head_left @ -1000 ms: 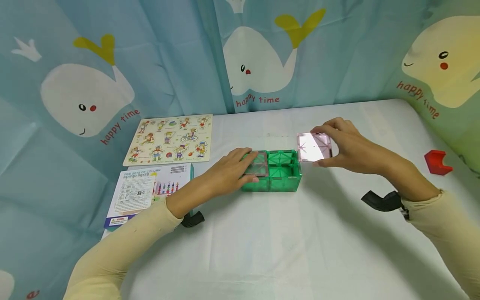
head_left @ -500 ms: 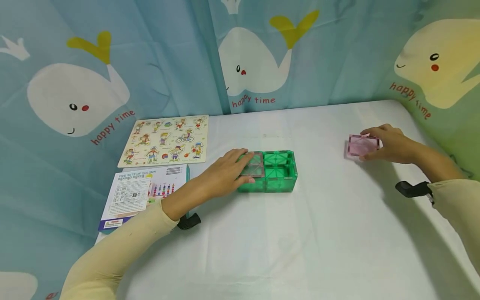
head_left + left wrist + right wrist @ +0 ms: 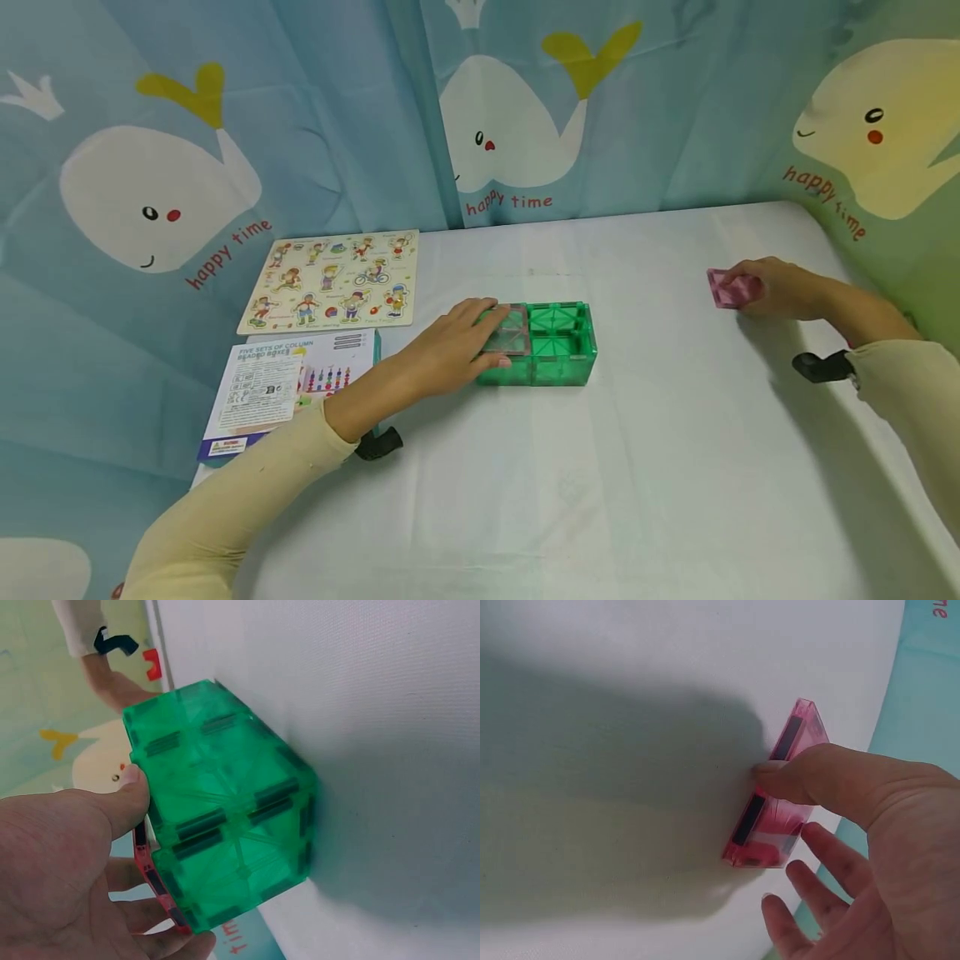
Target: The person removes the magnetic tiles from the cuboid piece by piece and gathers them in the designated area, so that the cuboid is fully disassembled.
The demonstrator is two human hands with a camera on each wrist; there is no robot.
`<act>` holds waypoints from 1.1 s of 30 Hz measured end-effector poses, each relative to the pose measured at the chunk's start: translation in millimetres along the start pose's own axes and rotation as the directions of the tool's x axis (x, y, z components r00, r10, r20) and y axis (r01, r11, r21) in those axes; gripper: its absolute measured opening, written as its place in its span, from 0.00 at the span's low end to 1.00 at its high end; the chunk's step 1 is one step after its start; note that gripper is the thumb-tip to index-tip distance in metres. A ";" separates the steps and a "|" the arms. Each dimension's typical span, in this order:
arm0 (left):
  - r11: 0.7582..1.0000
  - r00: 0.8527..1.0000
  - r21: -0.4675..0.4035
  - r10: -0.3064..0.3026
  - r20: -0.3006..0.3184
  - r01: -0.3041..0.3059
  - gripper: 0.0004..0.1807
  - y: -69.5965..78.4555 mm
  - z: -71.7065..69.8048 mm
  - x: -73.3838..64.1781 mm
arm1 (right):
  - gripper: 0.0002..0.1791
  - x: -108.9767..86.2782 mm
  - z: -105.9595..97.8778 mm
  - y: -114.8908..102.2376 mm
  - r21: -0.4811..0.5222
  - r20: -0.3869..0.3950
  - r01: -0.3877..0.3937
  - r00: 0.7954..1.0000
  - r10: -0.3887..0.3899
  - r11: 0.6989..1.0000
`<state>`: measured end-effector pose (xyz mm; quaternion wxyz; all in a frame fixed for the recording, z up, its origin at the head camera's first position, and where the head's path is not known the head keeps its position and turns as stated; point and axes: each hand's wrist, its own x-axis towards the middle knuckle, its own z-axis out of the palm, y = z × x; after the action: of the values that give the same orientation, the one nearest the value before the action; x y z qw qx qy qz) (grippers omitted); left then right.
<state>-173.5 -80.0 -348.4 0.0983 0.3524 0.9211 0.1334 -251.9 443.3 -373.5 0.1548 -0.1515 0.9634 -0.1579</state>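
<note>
A box of green translucent magnetic tiles (image 3: 564,368) stands mid-table, its right half open on top. Over its left half lies a pink magnetic tile (image 3: 514,332). My left hand (image 3: 450,350) grips this end, thumb at the near top edge and fingers across the pink tile; the left wrist view shows the thumb against the green wall (image 3: 202,791). Far to the right, my right hand (image 3: 787,287) pinches a second pink magnetic tile (image 3: 720,288). In the right wrist view this tile (image 3: 772,832) is tilted, one edge close to the white cloth, with the thumb on its edge.
At the left lie a wooden picture puzzle board (image 3: 341,279) and, nearer, a printed bead-toy box (image 3: 258,392) partly behind the left forearm. A red notched block (image 3: 152,665) shows beyond the right arm in the left wrist view. Whale-print curtain (image 3: 330,125) borders the white table.
My right hand has carried its pink tile from beside the green box out to the right and tilted it lower. The left hand stays on the box.
</note>
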 end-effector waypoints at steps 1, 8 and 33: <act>1.000 1.000 0.001 0.002 -0.003 -0.002 0.42 -0.1 0.0 -0.1 | 0.30 0.8 0.2 0.1 -0.003 0.000 0.001 1.000 -0.001 1.000; 1.000 1.000 -0.002 0.010 -0.016 -0.010 0.42 -0.9 0.8 0.2 | 0.27 4.6 -1.7 -22.8 -0.041 -0.033 -0.003 0.999 0.002 0.999; 1.000 1.000 0.008 -0.003 0.007 0.003 0.43 -2.4 1.1 0.4 | 0.41 31.2 30.4 -219.5 0.272 0.232 0.028 0.968 -0.093 0.962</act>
<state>-175.0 -81.2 -350.2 0.1003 0.3517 0.9219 0.1282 -216.4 226.4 -331.6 0.2853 -0.1770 0.9022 -0.2709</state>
